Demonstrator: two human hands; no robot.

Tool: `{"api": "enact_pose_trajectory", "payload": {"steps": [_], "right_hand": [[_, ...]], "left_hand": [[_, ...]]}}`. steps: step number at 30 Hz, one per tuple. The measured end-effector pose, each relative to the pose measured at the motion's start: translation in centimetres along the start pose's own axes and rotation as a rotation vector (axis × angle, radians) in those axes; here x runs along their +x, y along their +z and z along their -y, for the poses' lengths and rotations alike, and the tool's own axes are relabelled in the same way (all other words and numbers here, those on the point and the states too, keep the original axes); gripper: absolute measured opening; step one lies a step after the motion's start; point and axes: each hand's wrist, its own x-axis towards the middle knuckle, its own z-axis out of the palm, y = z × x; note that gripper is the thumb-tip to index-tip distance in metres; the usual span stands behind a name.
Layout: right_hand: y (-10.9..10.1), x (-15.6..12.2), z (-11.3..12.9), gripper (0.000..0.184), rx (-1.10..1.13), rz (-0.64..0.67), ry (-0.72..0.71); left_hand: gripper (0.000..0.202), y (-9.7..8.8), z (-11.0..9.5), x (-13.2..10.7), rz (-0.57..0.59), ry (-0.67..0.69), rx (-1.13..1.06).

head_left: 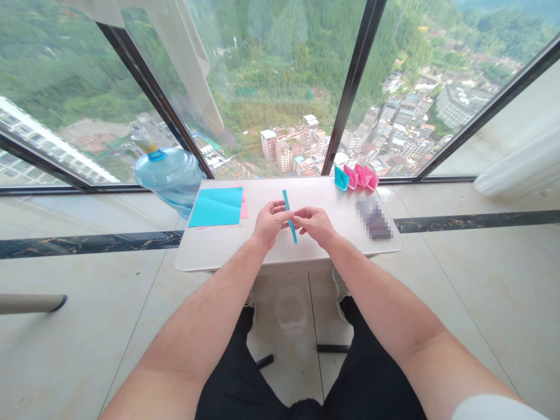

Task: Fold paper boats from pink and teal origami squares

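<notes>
Above the middle of the small white table, a narrow blue folded paper strip [286, 200] is held nearly upright in the picture, leaning slightly. My left hand [272, 220] pinches it from the left, with thumb and fingers closed near its middle. From the other side my right hand [314, 223] grips the same strip between thumb and fingertips. The fingers cover the strip's centre. To the left of my hands lie blue paper sheets [216, 206], with the edge of a pink sheet [244, 204] showing beneath.
At the table's [219, 251] back right stand a blue folded paper piece [341, 178] and several pink folded pieces [361, 177]. A blurred dark object [374, 218] lies in front of them. A large water bottle [168, 175] stands beyond the left edge, by the windows.
</notes>
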Motion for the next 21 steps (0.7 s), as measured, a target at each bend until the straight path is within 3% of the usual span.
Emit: {"api": "enact_pose_trajectory", "payload": {"steps": [9,16,21], "right_hand": [[0.4,0.1,0.0,0.012,-0.073,-0.053,-0.014],[0.5,-0.4,-0.2,0.019,-0.583,-0.215,-0.2],[0.6,-0.7,0.4,0.019,-0.765,-0.211,-0.143]], "left_hand": [[0.047,0.0,0.2,0.1,-0.013,0.029,0.02],[0.048,0.4,0.7,0.2,-0.035,0.124,0.167],[0.045,1.0,0.8,-0.3,0.042,0.18,0.217]]}}
